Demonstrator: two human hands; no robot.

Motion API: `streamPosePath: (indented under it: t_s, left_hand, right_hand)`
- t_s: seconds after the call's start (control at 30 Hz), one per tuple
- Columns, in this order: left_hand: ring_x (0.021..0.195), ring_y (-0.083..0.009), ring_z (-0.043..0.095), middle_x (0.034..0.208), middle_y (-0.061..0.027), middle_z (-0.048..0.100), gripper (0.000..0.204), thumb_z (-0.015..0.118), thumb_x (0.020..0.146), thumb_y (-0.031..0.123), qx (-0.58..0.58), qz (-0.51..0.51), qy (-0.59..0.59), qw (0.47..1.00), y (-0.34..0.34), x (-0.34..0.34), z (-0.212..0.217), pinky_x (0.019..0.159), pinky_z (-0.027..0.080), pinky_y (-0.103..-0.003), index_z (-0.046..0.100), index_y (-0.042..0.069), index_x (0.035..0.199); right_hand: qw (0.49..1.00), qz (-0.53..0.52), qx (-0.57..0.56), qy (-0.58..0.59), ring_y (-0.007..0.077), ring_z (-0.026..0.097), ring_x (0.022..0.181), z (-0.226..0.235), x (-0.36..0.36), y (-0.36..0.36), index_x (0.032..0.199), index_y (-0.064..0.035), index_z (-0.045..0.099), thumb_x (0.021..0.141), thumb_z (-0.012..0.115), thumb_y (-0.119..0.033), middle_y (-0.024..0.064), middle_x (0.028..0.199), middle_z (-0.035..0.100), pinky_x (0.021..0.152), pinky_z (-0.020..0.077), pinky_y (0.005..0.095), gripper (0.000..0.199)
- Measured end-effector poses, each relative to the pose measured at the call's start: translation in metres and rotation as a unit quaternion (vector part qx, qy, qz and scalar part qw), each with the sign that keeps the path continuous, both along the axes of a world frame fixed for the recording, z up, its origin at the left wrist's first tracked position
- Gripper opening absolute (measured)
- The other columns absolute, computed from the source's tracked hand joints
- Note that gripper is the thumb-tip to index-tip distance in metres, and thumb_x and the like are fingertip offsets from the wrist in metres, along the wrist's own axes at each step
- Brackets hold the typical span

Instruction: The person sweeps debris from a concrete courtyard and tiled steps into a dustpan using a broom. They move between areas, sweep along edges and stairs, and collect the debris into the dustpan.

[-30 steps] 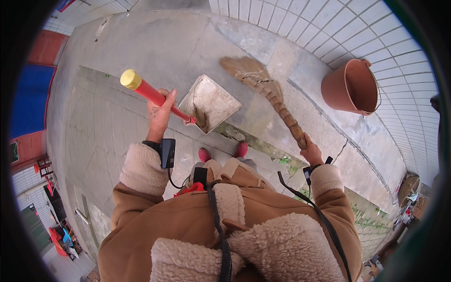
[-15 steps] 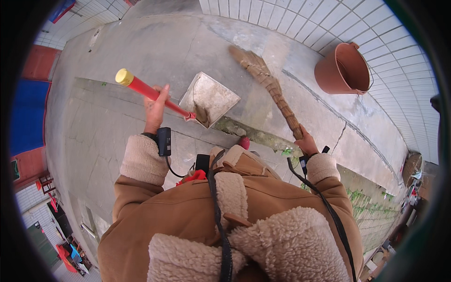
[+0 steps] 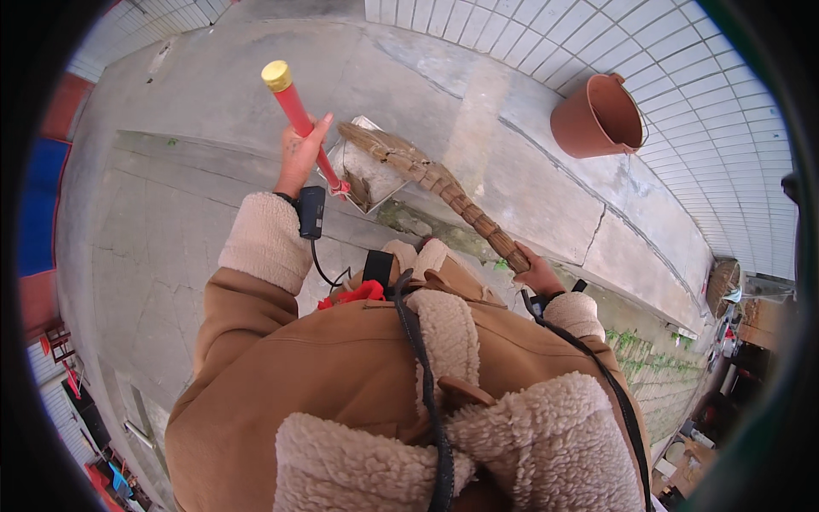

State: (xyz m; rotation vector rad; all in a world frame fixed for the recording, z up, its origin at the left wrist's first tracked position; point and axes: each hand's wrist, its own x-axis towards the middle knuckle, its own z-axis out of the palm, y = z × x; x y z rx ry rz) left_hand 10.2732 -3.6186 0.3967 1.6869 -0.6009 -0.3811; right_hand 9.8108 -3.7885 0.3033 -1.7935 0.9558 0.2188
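Gripping the red handle (image 3: 294, 107) of a dustpan, the left hand (image 3: 300, 156) has its fingers wrapped around the shaft, below the yellow cap at its upper end. The dustpan (image 3: 382, 177), pale and square, lies on the grey concrete ground (image 3: 171, 230) at the far side of the person's feet, a little left of the middle. A brown clump (image 3: 357, 189) sits in it near the foot of the handle, too small to make out clearly.

On the right, the right hand (image 3: 539, 271) has its fingers closed around the narrow near end of a bound straw broom (image 3: 444, 183). The broom slants far and left, so that its bristle end crosses over the pan; from this angle I cannot tell whether the bristles touch it.

Well to the far right, a reddish-brown bucket (image 3: 584, 124) stands upright beside a white tiled wall (image 3: 674, 60). A mossy strip (image 3: 418, 218) runs along the edge of a concrete slab, just beside the pan, and green weeds (image 3: 627, 346) grow at the near right. The person wears a brown coat (image 3: 281, 358) with fleecy cuffs, and a black device (image 3: 311, 212) is at the left wrist.
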Motion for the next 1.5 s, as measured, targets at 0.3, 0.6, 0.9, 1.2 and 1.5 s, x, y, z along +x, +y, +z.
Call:
streamPosePath:
  t_s: [0.3,0.6,0.9,1.2,1.5]
  left_hand:
    - [0.052,-0.0068,0.044,0.055,0.0017,0.046,0.030,0.064,0.076,0.025,0.011,-0.015,0.011,1.000,0.051,-0.009,-0.006,0.049,0.035,-0.022,0.046,0.009,0.059]
    - [0.047,-0.0057,0.038,0.052,0.0045,0.043,0.034,0.067,0.074,0.024,-0.027,-0.024,0.025,0.999,0.034,-0.011,-0.014,0.045,0.032,-0.023,0.044,0.009,0.055]
    - [0.049,-0.0066,0.044,0.053,0.0018,0.046,0.031,0.065,0.075,0.026,-0.013,-0.017,0.007,1.000,0.033,-0.007,-0.016,0.048,0.035,-0.022,0.046,0.009,0.058]
    - [0.048,-0.0062,0.041,0.052,0.0028,0.046,0.033,0.066,0.074,0.026,-0.032,0.027,-0.012,0.999,0.055,0.000,-0.015,0.046,0.034,-0.023,0.047,0.007,0.056]
    - [0.049,-0.0064,0.041,0.052,0.0028,0.045,0.033,0.066,0.075,0.024,-0.006,-0.021,0.009,1.000,0.047,-0.021,-0.015,0.046,0.034,-0.024,0.046,0.007,0.055]
  right_hand:
    - [0.992,-0.119,-0.033,0.029,0.0282,0.058,0.078,-0.004,-0.011,0.045,0.129,-0.0144,0.034,0.057,0.067,-0.008,0.0176,0.084,0.059,0.071,0.0442,0.0341,0.080]
    - [0.995,-0.030,-0.078,0.051,0.0297,0.058,0.079,-0.029,-0.007,0.062,0.130,-0.0142,0.033,0.055,0.067,-0.012,0.0187,0.085,0.059,0.072,0.0439,0.0354,0.082]
    - [0.993,-0.023,0.107,-0.038,0.0139,0.053,0.079,-0.001,-0.019,0.075,0.130,-0.0092,0.034,0.058,0.064,0.003,0.0048,0.090,0.057,0.071,0.0422,0.0241,0.078]
    - [0.997,-0.077,0.029,-0.007,0.0166,0.053,0.083,0.016,-0.011,0.044,0.129,-0.0065,0.035,0.057,0.064,0.002,0.0080,0.093,0.056,0.074,0.0419,0.0254,0.078]
    - [0.993,0.006,-0.105,0.058,0.0264,0.057,0.087,-0.009,0.012,0.036,0.129,-0.0112,0.035,0.055,0.067,-0.011,0.0177,0.094,0.059,0.077,0.0429,0.0305,0.080]
